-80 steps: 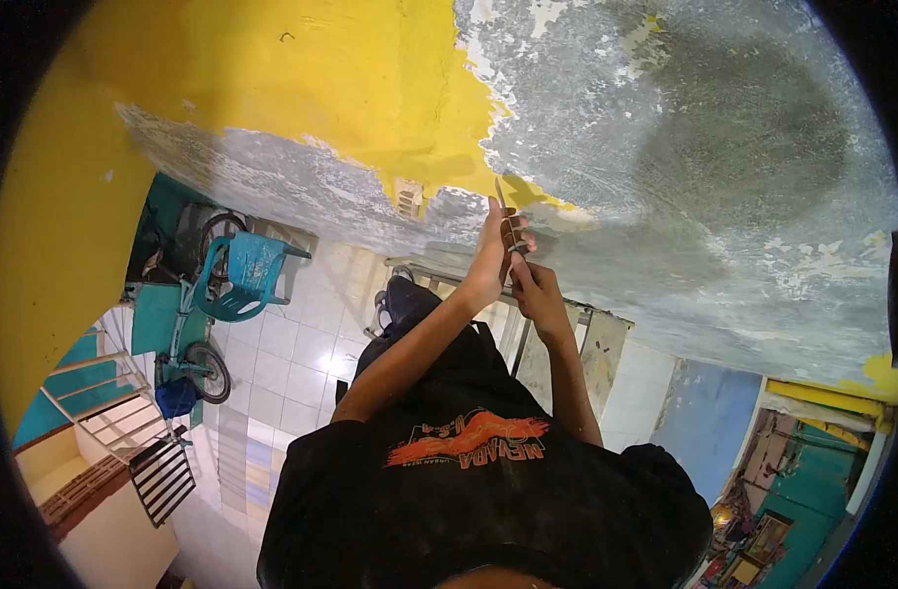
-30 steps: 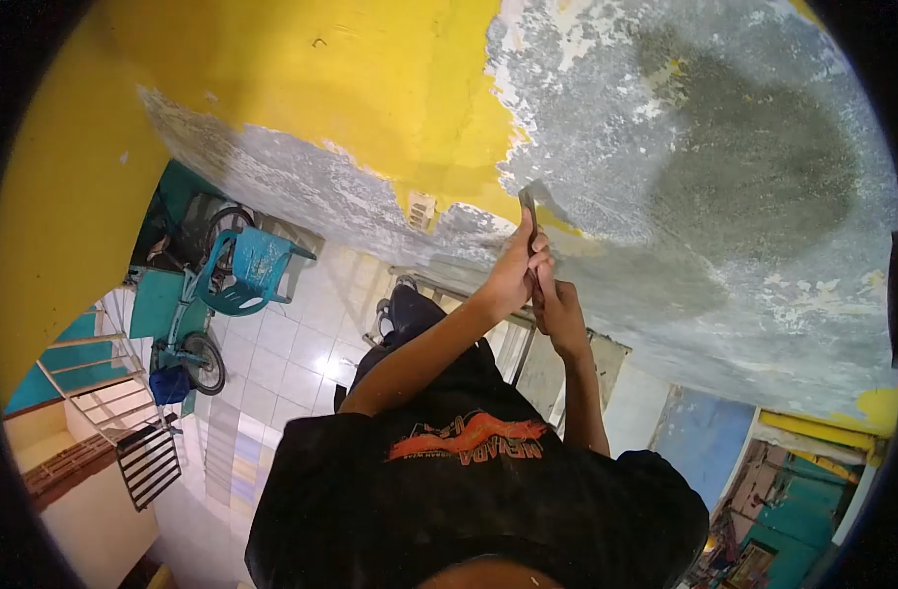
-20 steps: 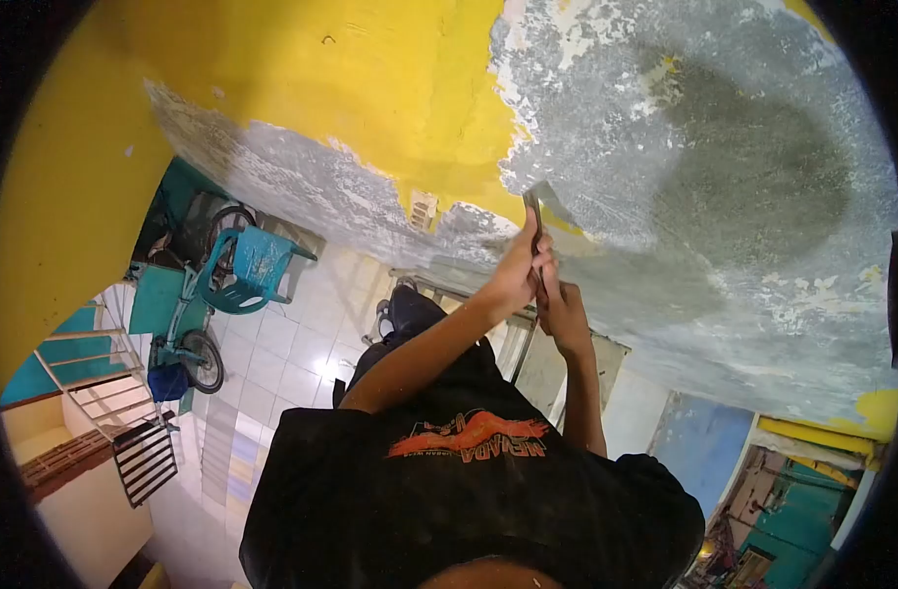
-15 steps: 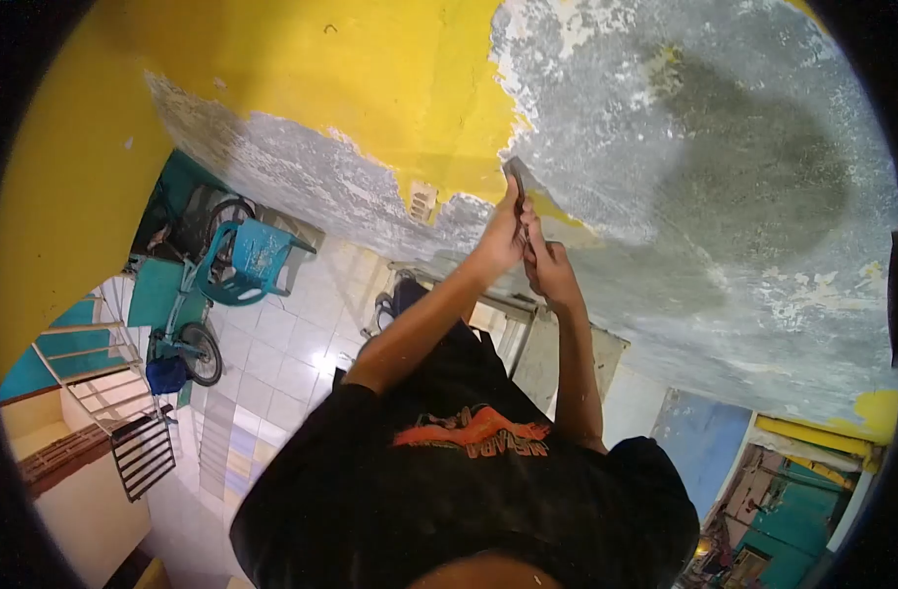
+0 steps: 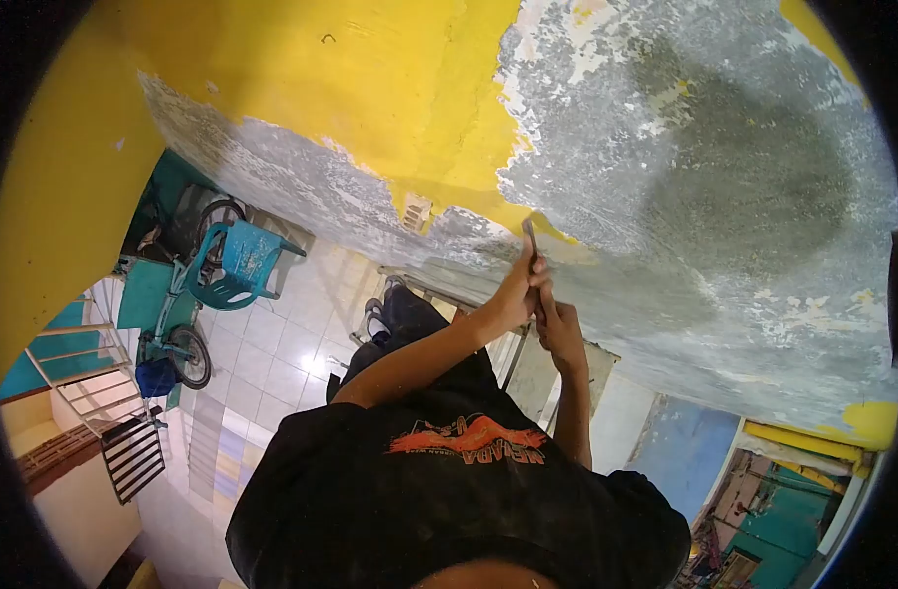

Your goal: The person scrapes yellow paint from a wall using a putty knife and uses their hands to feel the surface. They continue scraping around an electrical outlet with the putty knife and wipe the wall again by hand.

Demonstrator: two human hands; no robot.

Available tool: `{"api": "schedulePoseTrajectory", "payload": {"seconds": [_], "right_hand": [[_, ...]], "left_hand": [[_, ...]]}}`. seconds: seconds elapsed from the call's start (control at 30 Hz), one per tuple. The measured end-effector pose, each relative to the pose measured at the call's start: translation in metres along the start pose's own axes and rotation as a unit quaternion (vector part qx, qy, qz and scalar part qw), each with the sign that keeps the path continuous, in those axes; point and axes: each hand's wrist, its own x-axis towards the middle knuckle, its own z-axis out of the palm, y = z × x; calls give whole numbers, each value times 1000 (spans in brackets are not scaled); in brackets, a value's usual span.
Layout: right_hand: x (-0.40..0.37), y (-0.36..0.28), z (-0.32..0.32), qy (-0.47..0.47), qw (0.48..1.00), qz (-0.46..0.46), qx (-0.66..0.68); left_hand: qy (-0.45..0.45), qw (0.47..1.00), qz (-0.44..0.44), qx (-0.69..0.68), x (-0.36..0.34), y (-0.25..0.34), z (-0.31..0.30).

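A thin dark scraper (image 5: 529, 230) rests with its flat end at the peeled lower border of the yellow paint (image 5: 410, 88). My left hand (image 5: 513, 294) is closed round the scraper near its blade. Just below and to the right, my right hand (image 5: 562, 337) is closed on the lower end of the same tool, touching the left. Grey, patchy bare wall (image 5: 606, 167) spreads around the blade, with a ragged paint edge beside it. Fingers hide most of the handle.
A wall socket (image 5: 416, 211) sits left of the hands. Further left are a teal plastic chair (image 5: 248, 257), a bicycle (image 5: 186, 344) and a metal rack (image 5: 133, 454) on the tiled floor (image 5: 272, 353). A doorway (image 5: 783, 501) is at the lower right.
Both hands and the scraper have moved down in the view, away from the upper paint edge. The blade now sits lower and slightly right. The camera view has shifted a little.
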Motion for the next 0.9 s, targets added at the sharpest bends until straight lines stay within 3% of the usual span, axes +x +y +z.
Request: {"api": "schedulePoseTrajectory", "payload": {"seconds": [0.07, 0.1, 0.23, 0.37, 0.43, 0.5, 0.57, 0.6, 0.73, 0.8, 0.87, 0.9], "right_hand": [[24, -21, 21, 48, 984, -145, -88], [24, -17, 24, 49, 986, -136, -85], [23, -2, 26, 54, 986, -137, -77], [4, -16, 7, 18, 995, -27, -93], [26, -20, 16, 48, 983, -108, -144], [39, -12, 24, 14, 992, -86, -88], [37, -13, 31, 34, 990, -112, -74], [30, -12, 29, 53, 982, -132, -126], [-3, -31, 10, 16, 996, -38, -83], [27, -40, 18, 6, 996, -44, -82], [38, -32, 26, -2, 995, -45, -86], [43, -29, 33, 27, 990, -96, -103]], "left_hand": [[-65, 997, 35, 8, 23, 32, -13], [44, 996, 73, -39, 19, 45, 13], [-5, 999, 45, 9, 4, 31, 3], [8, 1000, 7, -13, -5, 13, 14], [-8, 1000, 28, -7, 5, 34, 18], [-14, 997, 76, 7, 7, 50, 15], [0, 998, 68, 12, 4, 50, 17], [-4, 998, 62, 14, -3, 43, 16], [0, 1000, 12, -12, -12, 28, 31], [3, 1000, 4, -16, -4, 40, 29], [-36, 996, 80, 11, 8, 53, 17], [-41, 996, 83, 11, 15, 59, 17]]}}
